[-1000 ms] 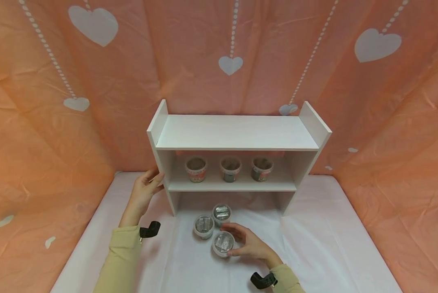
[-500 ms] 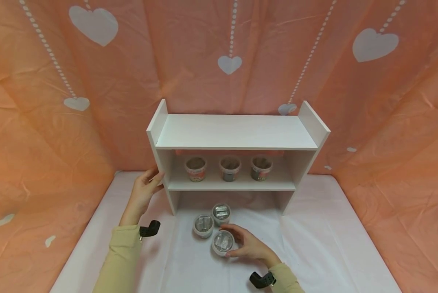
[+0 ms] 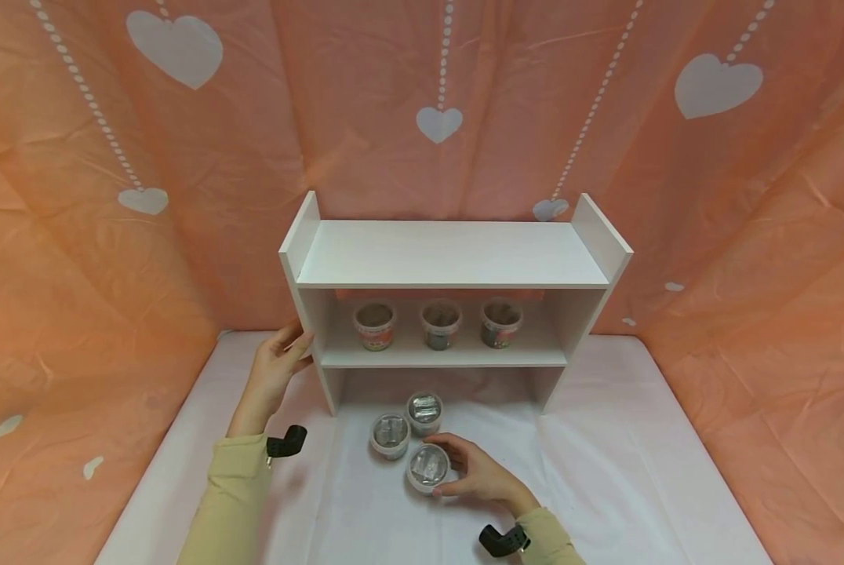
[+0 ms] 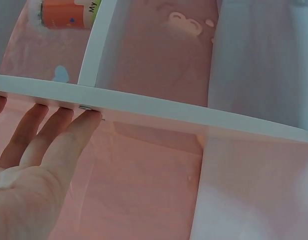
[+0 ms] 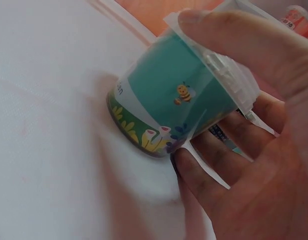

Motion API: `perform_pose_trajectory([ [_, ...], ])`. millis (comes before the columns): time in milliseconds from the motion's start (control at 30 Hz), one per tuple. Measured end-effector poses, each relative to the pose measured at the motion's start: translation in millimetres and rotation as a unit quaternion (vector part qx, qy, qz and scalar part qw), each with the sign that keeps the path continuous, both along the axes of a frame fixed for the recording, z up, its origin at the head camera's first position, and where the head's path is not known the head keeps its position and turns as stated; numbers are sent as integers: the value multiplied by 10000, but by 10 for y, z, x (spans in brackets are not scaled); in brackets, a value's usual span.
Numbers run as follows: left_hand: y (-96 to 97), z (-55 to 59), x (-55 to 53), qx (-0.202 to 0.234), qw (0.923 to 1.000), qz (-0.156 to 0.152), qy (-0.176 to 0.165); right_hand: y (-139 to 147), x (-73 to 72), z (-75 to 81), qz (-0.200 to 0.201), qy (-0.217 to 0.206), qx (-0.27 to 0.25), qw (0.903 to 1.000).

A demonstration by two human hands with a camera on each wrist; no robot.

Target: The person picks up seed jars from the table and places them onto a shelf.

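Note:
My right hand (image 3: 482, 474) holds the nearest of three lidded plastic cups between thumb and fingers. That plastic cup (image 3: 428, 468) has a clear lid with something silvery under it. In the right wrist view, the plastic cup (image 5: 178, 95) shows a teal label with a bee and flowers, its base at the white cloth. The other two cups stand just behind it: one cup (image 3: 390, 435) to the left, another cup (image 3: 424, 411) farther back. My left hand (image 3: 274, 377) rests on the left side panel of the white shelf (image 3: 450, 253), its fingertips (image 4: 89, 120) touching the panel with extended fingers.
On the middle board stand three more cups: a left cup (image 3: 376, 336), a middle cup (image 3: 439, 336) and a right cup (image 3: 500, 333). A white cloth (image 3: 627, 471) covers the table. Orange curtains (image 3: 76, 275) with white hearts hang behind and at both sides.

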State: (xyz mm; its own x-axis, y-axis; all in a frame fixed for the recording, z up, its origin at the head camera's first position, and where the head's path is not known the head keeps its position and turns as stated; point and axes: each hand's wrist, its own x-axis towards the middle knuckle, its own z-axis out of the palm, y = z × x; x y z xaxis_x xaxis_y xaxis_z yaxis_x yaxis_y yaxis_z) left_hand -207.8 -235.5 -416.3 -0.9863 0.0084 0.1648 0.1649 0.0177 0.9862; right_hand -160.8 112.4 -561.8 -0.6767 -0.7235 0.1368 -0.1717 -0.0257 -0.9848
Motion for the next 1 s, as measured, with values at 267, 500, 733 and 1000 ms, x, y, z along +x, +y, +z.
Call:
perform_pose_trajectory([
  [267,9,6,9,13,10000,-36,39,1,-4,-8,-56,46,132,9999],
  [500,12,3,6,12,10000,-18,42,7,5,-19,-135,148,136,9997],
  [733,12,-1,-6,-10,10000,31,10,23,-1,10,-307,265,229,9989],
  [1000,8,-5,-3,-16,10000,15,23,58,32,175,-417,507,177,9977],
])
